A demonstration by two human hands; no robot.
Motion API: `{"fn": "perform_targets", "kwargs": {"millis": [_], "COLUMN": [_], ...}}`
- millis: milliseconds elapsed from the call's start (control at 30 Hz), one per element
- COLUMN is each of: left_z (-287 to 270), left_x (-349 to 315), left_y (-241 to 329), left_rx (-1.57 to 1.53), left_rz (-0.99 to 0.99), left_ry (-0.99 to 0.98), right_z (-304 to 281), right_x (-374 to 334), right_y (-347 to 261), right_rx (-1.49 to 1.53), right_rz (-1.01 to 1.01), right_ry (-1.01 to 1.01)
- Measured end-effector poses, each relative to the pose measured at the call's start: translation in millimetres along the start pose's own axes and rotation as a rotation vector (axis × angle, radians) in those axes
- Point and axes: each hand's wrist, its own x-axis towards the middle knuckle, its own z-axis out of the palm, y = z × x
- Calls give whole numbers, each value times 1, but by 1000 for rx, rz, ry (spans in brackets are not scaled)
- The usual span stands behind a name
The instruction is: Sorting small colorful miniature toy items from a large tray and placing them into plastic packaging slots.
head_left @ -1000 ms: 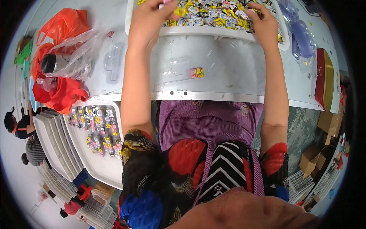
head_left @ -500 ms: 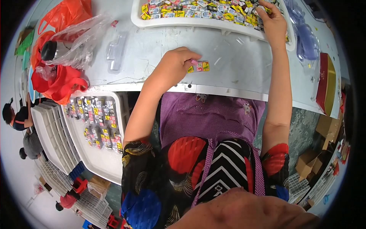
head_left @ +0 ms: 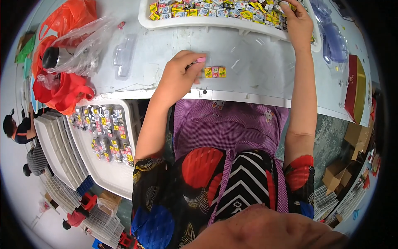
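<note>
My left hand (head_left: 176, 76) is closed over the table, pinching a small pink box (head_left: 201, 60) between thumb and fingers. Just right of it, a short row of small printed boxes (head_left: 215, 72), two yellow with a pink one between, lies side by side; a clear plastic edge seems to show beside them. At the far right, my right hand (head_left: 299, 27) reaches into a white tray (head_left: 199, 24) heaped with small boxes (head_left: 244, 14) in yellow, white and black. Its thumb and fingers are pressed together, and what they hold is not clear.
A clear plastic blister shell (head_left: 124, 56) lies left on the table (head_left: 161, 39), near red bags (head_left: 62, 89) and a dark-lidded bottle (head_left: 54, 57). Lower left, another white tray (head_left: 110, 176) holds filled packs (head_left: 107, 124). Bluish plastic shells (head_left: 333, 45) and a red-gold box (head_left: 354, 89) sit right.
My left hand has drawn back left from the row with the pink box, leaving the row more exposed. My right hand stays at the far tray, its fingers shifted slightly.
</note>
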Motion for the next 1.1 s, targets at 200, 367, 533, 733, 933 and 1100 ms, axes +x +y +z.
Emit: {"fn": "perform_targets", "kwargs": {"millis": [200, 367, 533, 733, 933, 1100], "left_z": [-7, 8, 8, 9, -17, -20], "left_x": [-21, -22, -18, -23, -28, -36], "left_y": [2, -7, -9, 5, -8, -13], "left_rx": [114, 317, 420, 785, 225, -62], "left_rz": [-120, 44, 55, 14, 191, -58], "left_ry": [15, 119, 84, 30, 43, 38], "right_z": [2, -2, -3, -2, -3, -6], "right_x": [-3, 1, 2, 2, 3, 2], "right_y": [-17, -11, -6, -9, -20, -19], "right_rx": [29, 31, 25, 116, 113, 131], "right_rz": [35, -32, -10, 19, 137, 127], "right_ry": [-15, -18, 0, 61, 131, 123]}}
